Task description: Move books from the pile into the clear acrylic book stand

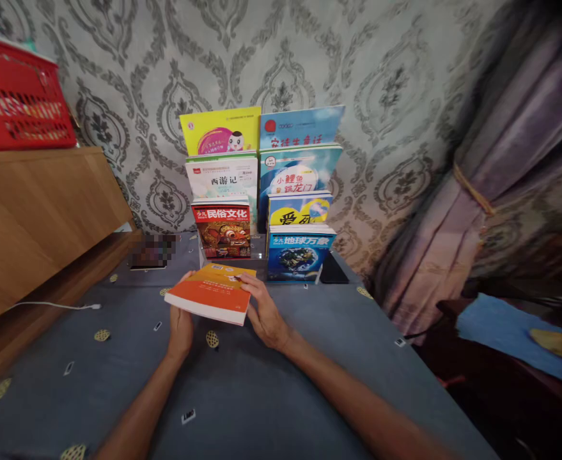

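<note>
An orange book (pixel 208 295) is held above the dark cloth, its white page edges toward me. My left hand (pixel 181 326) grips it from the left and below, with most of its fingers hidden under the book. On the right side, my right hand (pixel 265 313) has its fingers over the cover's edge and the thumb below. Just beyond stands a tiered rack of upright books. The red-covered book (pixel 223 233) is at its front left and the blue book with a globe (pixel 297 257) at its front right. Behind them rise a yellow book (pixel 220 132) and a light blue book (pixel 302 128).
A wooden cabinet (pixel 45 223) with a red plastic basket (pixel 19 96) on top stands at the left. A white cable (pixel 64 306) crosses the cloth (pixel 242 396). A dark flat object (pixel 334 269) lies beside the rack. Tied curtains (pixel 434 236) hang at the right.
</note>
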Demonstrator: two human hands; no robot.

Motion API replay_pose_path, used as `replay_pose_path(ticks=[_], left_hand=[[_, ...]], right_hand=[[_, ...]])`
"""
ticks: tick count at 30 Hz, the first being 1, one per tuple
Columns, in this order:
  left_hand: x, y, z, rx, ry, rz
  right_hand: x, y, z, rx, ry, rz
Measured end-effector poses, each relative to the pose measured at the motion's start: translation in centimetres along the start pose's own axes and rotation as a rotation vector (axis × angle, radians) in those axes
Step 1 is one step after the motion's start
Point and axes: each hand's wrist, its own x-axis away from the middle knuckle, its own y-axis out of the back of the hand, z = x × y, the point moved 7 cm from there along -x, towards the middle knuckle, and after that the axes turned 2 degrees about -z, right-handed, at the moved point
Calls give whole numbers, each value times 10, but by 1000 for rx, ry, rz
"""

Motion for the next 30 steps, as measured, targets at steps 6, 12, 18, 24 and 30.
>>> replay_pose_path(ticks=[6, 12, 18, 24, 30], left_hand=[[-6, -4, -9, -107, -86, -7], [-28, -16, -15, -128, -104, -27], [-54, -34, -17, -189, -149, 28], [-71, -45, -21, -382, -254, 30], [-85, -50, -29, -510, -326, -15]], right_hand=[[-9, 3, -3, 22, 3, -25], [-31, 7, -14, 54, -43, -90], [-48, 7, -45, 17, -270, -134], [-53, 8, -57, -32, -353, -214], [-60, 10, -58, -13, -364, -227]])
